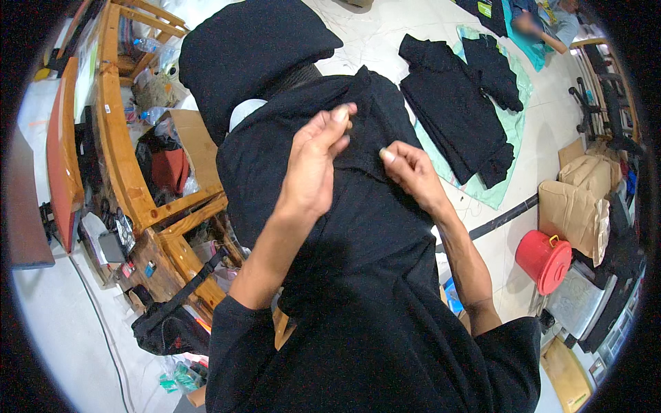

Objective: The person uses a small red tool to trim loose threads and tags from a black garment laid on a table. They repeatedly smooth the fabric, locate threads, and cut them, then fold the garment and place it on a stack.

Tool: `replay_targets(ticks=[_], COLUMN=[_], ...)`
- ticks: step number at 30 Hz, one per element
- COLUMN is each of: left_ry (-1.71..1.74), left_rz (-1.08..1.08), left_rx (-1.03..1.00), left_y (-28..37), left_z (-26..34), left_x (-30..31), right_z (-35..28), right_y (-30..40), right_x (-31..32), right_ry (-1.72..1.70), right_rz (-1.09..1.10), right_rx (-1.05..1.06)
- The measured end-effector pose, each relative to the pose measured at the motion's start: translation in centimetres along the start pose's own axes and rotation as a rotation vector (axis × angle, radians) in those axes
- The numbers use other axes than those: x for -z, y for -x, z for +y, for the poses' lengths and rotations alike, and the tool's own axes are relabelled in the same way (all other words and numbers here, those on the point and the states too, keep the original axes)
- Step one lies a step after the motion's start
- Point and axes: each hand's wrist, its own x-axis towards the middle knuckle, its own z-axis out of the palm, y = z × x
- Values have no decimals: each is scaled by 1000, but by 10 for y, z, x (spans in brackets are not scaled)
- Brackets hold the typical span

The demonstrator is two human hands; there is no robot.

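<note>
A piece of black fabric (279,149) lies spread over my lap, with a raised fold at its far end. My left hand (317,160) is held above it, thumb pressed towards the bent fingertips. To its right and slightly lower, my right hand (413,173) is also over the fabric, fingers curled and thumb against the index finger. A gap separates the two hands. Anything as fine as a thread or needle between the fingertips is too small to make out. Beyond the lap sits a thick black pile of cloth (248,51).
Folded black garments (449,113) lie on a light green cloth (521,134) on the tiled floor. At left stands a wooden frame (116,118) holding a cardboard box (199,149). A red lidded bucket (539,260) and brown paper packages (570,217) are at right. Another person (560,33) sits far right.
</note>
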Motion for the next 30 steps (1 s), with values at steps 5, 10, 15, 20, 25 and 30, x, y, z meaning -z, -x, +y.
replay_targets(ticks=[5, 10, 15, 20, 25, 30], left_ry=[-822, -1239, -1132, -1165, -1073, -1047], left_rz=[-455, -745, -916, -457, -426, -374], left_rx=[-970, -1025, -688, -647, -522, -546], left_y=[18, 69, 42, 1, 5, 3], left_z=[-13, -137, -44, -16, -36, -38], left_x=[-109, -156, -99, 5, 37, 31], right_z=[10, 9, 13, 12, 12, 15], right_y=[-9, -7, -8, -7, -9, -8], right_x=[-5, -6, -2, -1, -1, -1], right_ry=[-291, -320, -408, -402, -419, -418], right_rz=[58, 113, 119, 119, 80, 93], right_rx=[-93, -76, -161, -57, -63, -46])
